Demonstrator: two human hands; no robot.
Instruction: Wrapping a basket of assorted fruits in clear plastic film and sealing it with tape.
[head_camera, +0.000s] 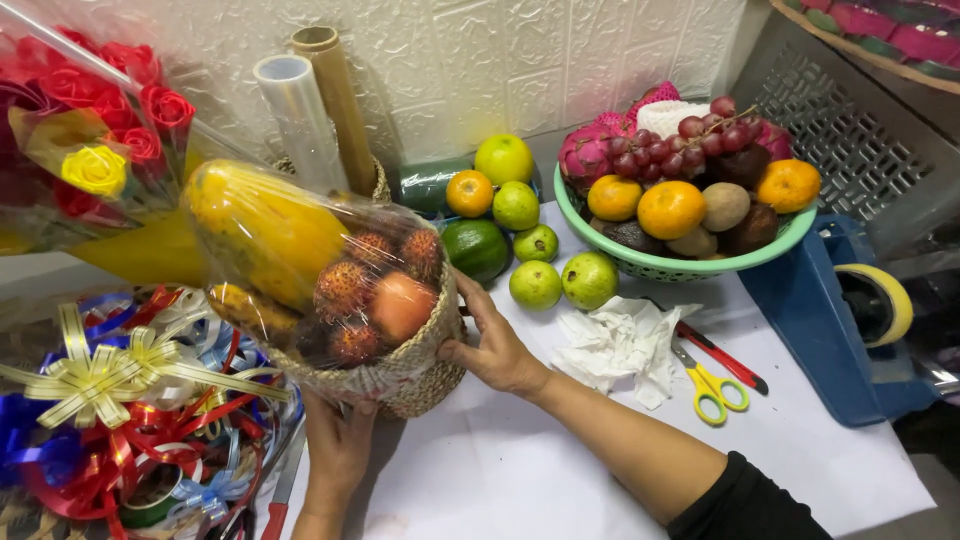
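Observation:
A woven basket (415, 375) stands tilted toward me, filled with a large yellow papaya (262, 232), rambutans and an orange fruit, all under clear plastic wrap. My left hand (338, 440) presses against the basket's underside from the front. Against its right side lies my right hand (495, 345), fingers spread over the weave and the wrap's edge.
A green bowl (680, 265) heaped with oranges, grapes, dragon fruit and kiwis sits at the back right. Loose guavas (560, 282) and citrus lie behind the basket. Crumpled tissue (620, 345), yellow scissors (712, 385), a red cutter, a blue tape dispenser (835, 320), wrap rolls (300, 120), ribbons (120, 400) and roses surround it.

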